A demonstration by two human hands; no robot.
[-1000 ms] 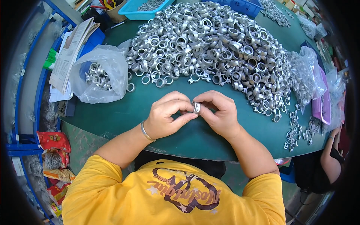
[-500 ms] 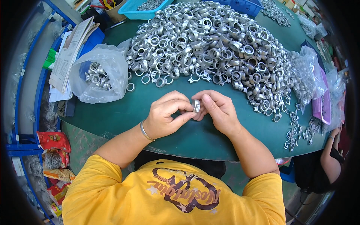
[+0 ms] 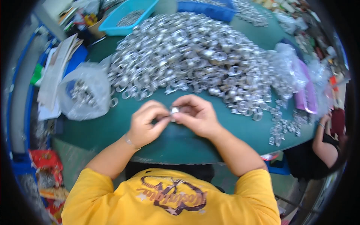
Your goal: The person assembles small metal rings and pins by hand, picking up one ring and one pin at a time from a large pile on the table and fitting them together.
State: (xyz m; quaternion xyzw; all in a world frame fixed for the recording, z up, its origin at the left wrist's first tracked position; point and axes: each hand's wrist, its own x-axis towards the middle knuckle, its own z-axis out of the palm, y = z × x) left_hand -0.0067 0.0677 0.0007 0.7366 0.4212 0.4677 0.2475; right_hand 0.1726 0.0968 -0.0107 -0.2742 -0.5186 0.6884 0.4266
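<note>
A small silver metal ring (image 3: 174,110) is held over the green table (image 3: 180,146), between my two hands. My left hand (image 3: 147,123) pinches it from the left with thumb and fingertips. My right hand (image 3: 198,117) closes on its other side, the thumb lying across the front. Fingers and motion blur hide part of the ring. Beyond my hands rises a large heap of similar silver rings (image 3: 176,56). Left of the heap, a clear plastic bag (image 3: 86,107) lies with its mouth open and several rings inside.
Far left stands a turquoise basket (image 3: 112,30) of small parts; a blue bin (image 3: 206,11) is behind the heap. Small metal pieces (image 3: 277,129) lie at the right, near a purple basket (image 3: 305,97). Papers (image 3: 54,80) edge the left side. Another person's arm (image 3: 324,146) shows far right.
The view has shifted, so the table's contents sit lower and further left, and it is blurred. My right thumb has come down onto the ring; both hands stay closed on it.
</note>
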